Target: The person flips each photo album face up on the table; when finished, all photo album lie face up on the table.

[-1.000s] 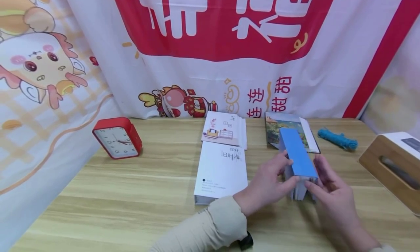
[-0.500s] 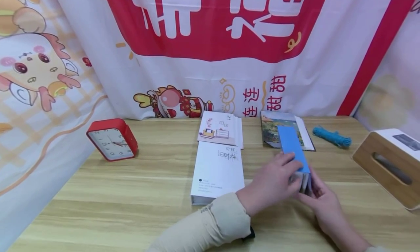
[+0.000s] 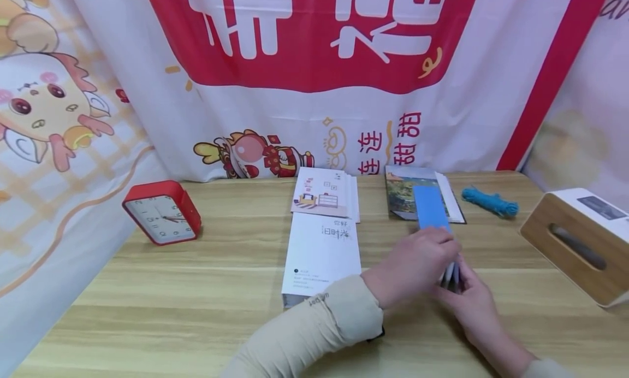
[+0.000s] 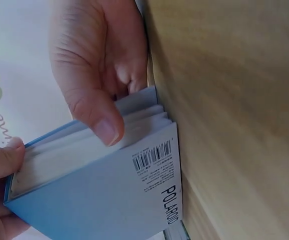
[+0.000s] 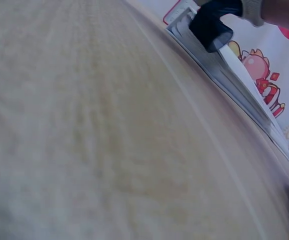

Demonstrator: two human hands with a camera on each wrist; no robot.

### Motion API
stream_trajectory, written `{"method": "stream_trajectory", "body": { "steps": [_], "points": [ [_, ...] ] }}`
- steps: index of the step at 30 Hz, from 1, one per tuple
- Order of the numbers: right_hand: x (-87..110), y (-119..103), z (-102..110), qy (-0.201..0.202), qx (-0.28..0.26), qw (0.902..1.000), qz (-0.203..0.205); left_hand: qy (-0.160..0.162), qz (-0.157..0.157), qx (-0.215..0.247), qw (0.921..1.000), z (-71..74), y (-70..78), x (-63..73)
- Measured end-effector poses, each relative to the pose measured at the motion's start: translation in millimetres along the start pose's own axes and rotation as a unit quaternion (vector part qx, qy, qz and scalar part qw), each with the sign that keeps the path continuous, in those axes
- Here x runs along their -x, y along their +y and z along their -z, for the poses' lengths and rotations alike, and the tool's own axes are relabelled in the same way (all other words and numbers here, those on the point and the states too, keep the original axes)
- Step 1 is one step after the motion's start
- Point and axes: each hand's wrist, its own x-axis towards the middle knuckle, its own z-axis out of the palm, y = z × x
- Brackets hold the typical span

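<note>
A blue photo album (image 3: 431, 206) stands on the table with its spine up. My left hand (image 3: 417, 263) holds the near end of the spine from above; in the left wrist view its fingertips (image 4: 15, 150) pinch the spine's corner. My right hand (image 3: 469, 307) grips the album's near end low down. Its thumb (image 4: 104, 131) lies across the page ends, while its other fingers are partly hidden behind the far cover. Page ends fan slightly between the covers, and the side cover (image 4: 109, 195) bears a barcode and "POLAROID". Neither hand's grip shows in the right wrist view.
Left of the hands lies a thick white book (image 3: 319, 258), with illustrated cards (image 3: 321, 195) behind it. A picture-covered book (image 3: 400, 195) lies behind the album. Blue cord (image 3: 490, 201) and a wood-fronted box (image 3: 575, 252) are at right, a red clock (image 3: 164, 211) at left.
My left hand has shifted from the album's left side onto the top of its spine. The right hand now holds the near end, and the pages have come closer together. The head view turned slightly right.
</note>
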Motion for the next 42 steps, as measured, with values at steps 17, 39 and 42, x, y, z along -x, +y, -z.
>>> {"method": "stream_trajectory", "body": {
  "steps": [17,39,42],
  "points": [
    [-0.7,-4.0,-11.3,0.131,0.018,0.9909,-0.029,0.04,0.007,-0.036,0.9985,-3.6,-2.3,-1.1],
    [-6.9,0.6,37.5,0.094,0.03,0.9815,0.164,0.116,0.079,0.047,0.989,-4.1,-12.0,26.3],
    [-11.2,-0.6,46.1,0.075,0.101,0.9675,0.219,0.091,0.095,0.069,0.9889,-3.3,-8.1,30.8]
  ]
}}
